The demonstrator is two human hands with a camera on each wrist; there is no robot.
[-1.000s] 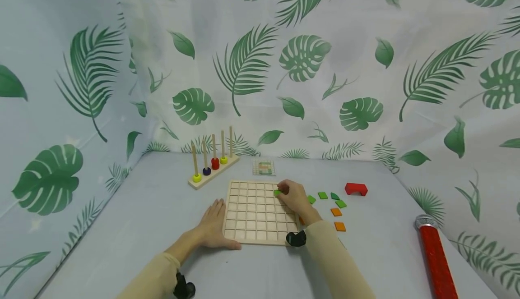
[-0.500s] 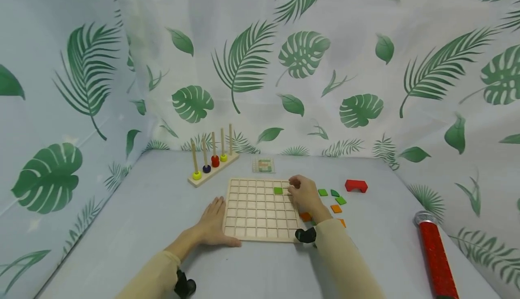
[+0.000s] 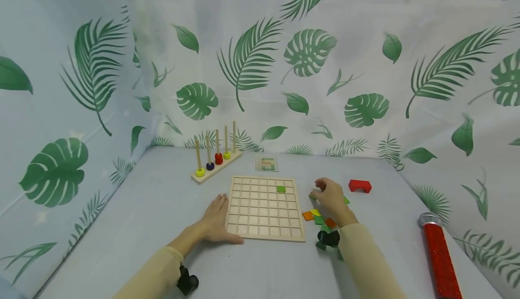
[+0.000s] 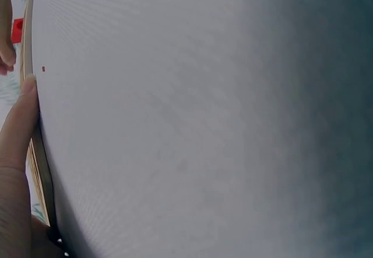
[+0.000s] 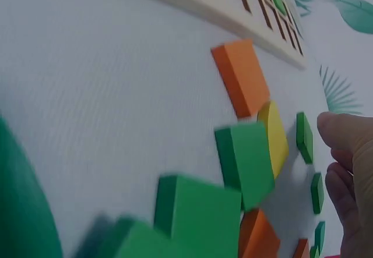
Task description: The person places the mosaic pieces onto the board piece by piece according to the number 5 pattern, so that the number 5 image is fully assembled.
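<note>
My left hand (image 3: 217, 222) rests flat at the left edge of a wooden grid board (image 3: 266, 238). Its thumb lies along the board's front left corner, also seen in the left wrist view. One green square tile (image 3: 281, 189) sits in a cell near the board's upper right. Right of the board, my right hand (image 3: 331, 197) reaches over scattered tiles with fingers bent and nothing visibly held. Its thumb is close to a green tile (image 5: 304, 137), with a small gap in the right wrist view. An orange tile (image 5: 242, 77), a yellow tile (image 5: 274, 138) and several green tiles lie nearby.
A pegged wooden stand (image 3: 217, 168) with coloured beads stands at the back left. A small pattern card (image 3: 266, 163) lies behind the board. To the right are a red arch block (image 3: 360, 186) and a red tube-like object (image 3: 442, 258) with a silvery end.
My right hand has placed the green tile in a cell, let go of it and moved right to the loose tiles. The left hand stays at the board's edge.
</note>
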